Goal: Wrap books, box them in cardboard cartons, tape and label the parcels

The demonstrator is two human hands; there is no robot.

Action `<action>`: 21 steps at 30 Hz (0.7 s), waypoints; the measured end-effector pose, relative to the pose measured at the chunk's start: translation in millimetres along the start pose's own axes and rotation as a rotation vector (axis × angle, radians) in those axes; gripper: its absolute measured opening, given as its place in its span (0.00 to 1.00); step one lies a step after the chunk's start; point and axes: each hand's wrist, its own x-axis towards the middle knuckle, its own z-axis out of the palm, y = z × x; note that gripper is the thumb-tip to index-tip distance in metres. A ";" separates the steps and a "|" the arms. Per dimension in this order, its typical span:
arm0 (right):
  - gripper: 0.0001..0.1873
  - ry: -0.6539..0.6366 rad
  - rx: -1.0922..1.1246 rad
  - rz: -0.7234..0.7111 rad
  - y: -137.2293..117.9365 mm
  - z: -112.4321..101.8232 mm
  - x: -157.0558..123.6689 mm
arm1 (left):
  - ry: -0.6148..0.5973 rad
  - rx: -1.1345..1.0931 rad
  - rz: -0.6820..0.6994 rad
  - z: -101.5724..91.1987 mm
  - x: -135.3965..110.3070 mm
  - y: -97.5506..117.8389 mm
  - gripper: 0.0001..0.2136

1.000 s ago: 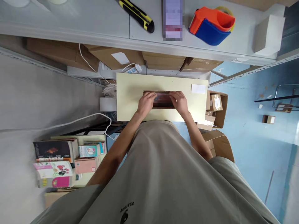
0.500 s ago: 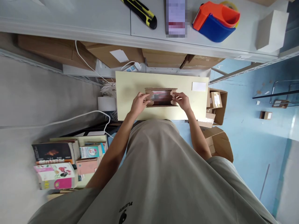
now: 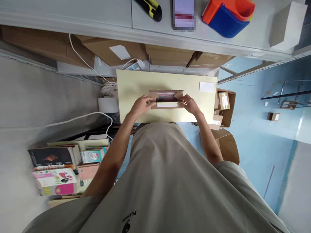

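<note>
A small brown cardboard box [image 3: 154,94] lies on the pale yellow board in front of me, its top partly uncovered. Inside, something clear and pinkish [image 3: 166,96] shows through the gap; its kind cannot be made out. The near flap, with a white strip [image 3: 167,104] along it, is folded inward over the opening. My left hand [image 3: 143,105] has its thumb and fingers closed at the left end of the box. At the right end, my right hand [image 3: 190,104] pinches the flap corner in the same way.
The board [image 3: 136,82] bears a white label [image 3: 206,86] at its right. Above are a shelf with a utility knife [image 3: 152,9], a phone [image 3: 184,14] and a tape dispenser [image 3: 228,17]. Books [image 3: 54,157] stand lower left; open cartons [image 3: 227,147] stand right.
The near flap has come over the opening, showing its white strip and covering part of the contents. Both hands stay at the ends of the box. The view has shifted slightly.
</note>
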 end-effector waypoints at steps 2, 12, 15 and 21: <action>0.23 0.076 -0.078 0.065 -6.5 4.3 8.2 | 0.143 0.047 -0.074 5.6 7.6 3.6 0.22; 0.19 0.156 -0.096 -0.019 -7.5 3.6 7.1 | 0.258 0.074 0.083 19.2 5.7 -8.7 0.16; 0.19 0.192 0.064 -0.006 -0.9 5.7 3.6 | 0.296 -0.015 0.035 27.0 3.3 -8.2 0.17; 0.16 0.352 0.336 0.069 4.7 20.7 5.8 | 0.433 -0.202 -0.082 42.9 11.0 -7.5 0.11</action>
